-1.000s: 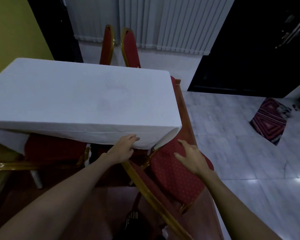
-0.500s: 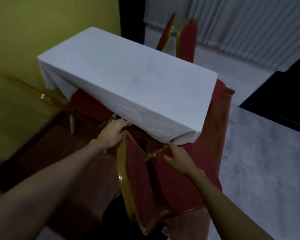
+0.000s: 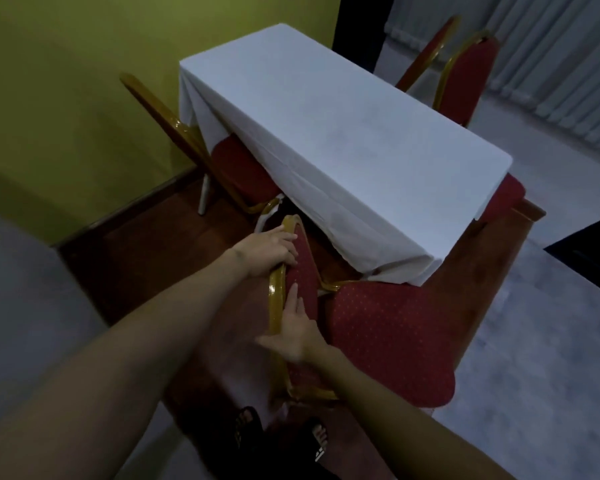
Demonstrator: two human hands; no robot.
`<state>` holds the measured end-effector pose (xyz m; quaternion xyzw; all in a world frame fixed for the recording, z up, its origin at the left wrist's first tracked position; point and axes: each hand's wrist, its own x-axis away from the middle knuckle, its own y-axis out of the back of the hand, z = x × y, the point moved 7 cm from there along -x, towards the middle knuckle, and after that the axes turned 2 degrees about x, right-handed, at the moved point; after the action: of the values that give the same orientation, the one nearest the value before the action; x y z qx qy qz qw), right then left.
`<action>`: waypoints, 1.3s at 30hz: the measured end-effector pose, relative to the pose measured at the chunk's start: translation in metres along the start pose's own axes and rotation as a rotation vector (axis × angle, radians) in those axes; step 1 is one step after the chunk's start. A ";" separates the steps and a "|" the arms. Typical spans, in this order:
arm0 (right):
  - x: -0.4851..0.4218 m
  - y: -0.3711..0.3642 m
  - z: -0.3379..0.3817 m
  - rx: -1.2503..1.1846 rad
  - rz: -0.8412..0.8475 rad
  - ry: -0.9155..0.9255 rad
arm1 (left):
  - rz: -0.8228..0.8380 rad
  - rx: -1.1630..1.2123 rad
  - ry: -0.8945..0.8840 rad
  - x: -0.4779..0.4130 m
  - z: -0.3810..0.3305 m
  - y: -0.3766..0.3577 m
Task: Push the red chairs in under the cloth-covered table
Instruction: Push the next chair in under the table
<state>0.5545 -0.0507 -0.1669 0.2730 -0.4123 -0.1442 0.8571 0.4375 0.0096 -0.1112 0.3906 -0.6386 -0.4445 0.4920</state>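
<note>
Near chair (image 3: 378, 327): seat mostly out from under the cloth-covered surface (image 3: 343, 133), only its front corner beneath the cloth hem; backrest (image 3: 302, 278) toward the person, seen nearly edge-on.

Left hand (image 3: 267, 249): fingers curled over the gold frame at the top of the backrest, closed on it. Right hand (image 3: 297, 329): lies flat along the backrest, fingers straight and pressed together, thumb out to the side; pressing, not gripping.

Other chairs: one on the yellow-wall side (image 3: 236, 168), seat partly under the cloth; two backrests at the far end (image 3: 465, 74); one red seat showing at the right edge (image 3: 510, 195).

Risks, judged:
- Chair sits skewed to the table edge. A straight push likely drives a front leg into a table leg hidden by the cloth.
- Hanging cloth (image 3: 388, 268) bunches at the near corner, touching the seat front; the seat could catch it and drag the cloth.
- Flat right hand may slide off the fabric.
- Sandalled feet (image 3: 281, 441) stand just behind the chair legs; any rebound lands there.
</note>
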 end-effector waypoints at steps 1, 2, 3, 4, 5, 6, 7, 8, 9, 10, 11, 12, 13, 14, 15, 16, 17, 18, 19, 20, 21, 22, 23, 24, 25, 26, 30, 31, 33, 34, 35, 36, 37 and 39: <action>-0.001 -0.003 0.002 0.007 -0.048 -0.005 | -0.013 0.000 0.004 0.003 0.001 -0.001; -0.001 -0.003 0.003 0.005 -0.087 -0.005 | -0.016 -0.001 0.009 0.006 0.001 -0.001; 0.000 -0.004 0.005 0.003 -0.107 -0.001 | -0.015 0.006 0.010 0.009 0.001 -0.001; 0.000 -0.005 0.007 0.008 -0.111 0.001 | -0.015 0.019 0.013 0.012 0.001 -0.002; 0.000 -0.007 0.009 0.014 -0.107 0.001 | -0.008 0.031 0.020 0.016 0.001 -0.003; 0.001 -0.011 0.013 0.025 -0.096 0.004 | 0.001 0.044 0.031 0.022 0.001 -0.004; 0.001 -0.014 0.015 0.033 -0.087 0.007 | 0.011 0.054 0.041 0.027 0.002 -0.004; 0.003 -0.019 0.019 0.042 -0.076 0.016 | 0.011 0.066 0.052 0.035 0.003 -0.006; 0.005 -0.024 0.024 0.052 -0.064 0.029 | 0.007 0.077 0.068 0.044 0.006 -0.008; 0.007 -0.031 0.029 0.062 -0.050 0.042 | 0.003 0.091 0.086 0.054 0.008 -0.012; 0.009 -0.037 0.034 0.070 -0.038 0.057 | 0.003 0.100 0.101 0.064 0.010 -0.016; 0.011 -0.045 0.040 0.077 -0.022 0.079 | -0.002 0.105 0.117 0.077 0.012 -0.020; 0.014 -0.053 0.047 0.082 -0.006 0.098 | -0.008 0.106 0.137 0.090 0.015 -0.025; 0.015 -0.058 0.053 0.073 0.004 0.110 | -0.017 0.110 0.151 0.100 0.018 -0.028; 0.020 -0.069 0.062 0.082 0.032 0.132 | -0.027 0.120 0.194 0.118 0.020 -0.034; 0.024 -0.078 0.069 0.088 0.054 0.147 | -0.033 0.125 0.226 0.133 0.023 -0.039; 0.027 -0.086 0.075 0.097 0.076 0.156 | -0.036 0.133 0.253 0.146 0.025 -0.044; 0.033 -0.097 0.082 0.129 0.110 0.178 | -0.042 0.145 0.297 0.166 0.024 -0.051; 0.038 -0.107 0.089 0.158 0.137 0.201 | -0.043 0.152 0.330 0.183 0.023 -0.056; 0.044 -0.117 0.094 0.188 0.164 0.221 | -0.048 0.162 0.361 0.198 0.022 -0.062; 0.049 -0.126 0.099 0.216 0.190 0.242 | -0.055 0.171 0.399 0.214 0.022 -0.068; 0.055 -0.134 0.103 0.255 0.216 0.270 | -0.065 0.176 0.446 0.231 0.020 -0.076; 0.059 -0.141 0.106 0.295 0.240 0.295 | -0.075 0.175 0.487 0.245 0.019 -0.082; 0.064 -0.147 0.107 0.337 0.269 0.326 | -0.091 0.174 0.531 0.260 0.016 -0.089; 0.067 -0.151 0.109 0.379 0.296 0.359 | -0.109 0.172 0.571 0.271 0.015 -0.094; 0.069 -0.153 0.109 0.422 0.321 0.394 | -0.131 0.176 0.606 0.281 0.012 -0.098; 0.075 -0.139 0.096 0.583 0.387 0.510 | -0.209 0.228 0.718 0.291 -0.010 -0.102; 0.074 -0.131 0.089 0.602 0.390 0.529 | -0.227 0.270 0.751 0.289 -0.015 -0.101; 0.072 -0.112 0.073 0.613 0.380 0.544 | -0.266 0.368 0.814 0.280 -0.024 -0.101; 0.071 -0.100 0.065 0.615 0.361 0.551 | -0.292 0.406 0.844 0.276 -0.027 -0.099; 0.071 -0.089 0.059 0.614 0.339 0.557 | -0.313 0.442 0.876 0.272 -0.029 -0.098; 0.071 -0.080 0.054 0.616 0.323 0.564 | -0.324 0.470 0.909 0.268 -0.030 -0.095; 0.070 -0.071 0.049 0.622 0.304 0.571 | -0.324 0.489 0.929 0.262 -0.029 -0.093; 0.067 -0.057 0.045 0.638 0.277 0.598 | -0.293 0.490 0.939 0.249 -0.027 -0.088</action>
<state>0.5590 -0.1446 -0.1354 0.4951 -0.2030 0.1911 0.8229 0.4170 -0.2543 -0.1214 0.7349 -0.3743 -0.1247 0.5516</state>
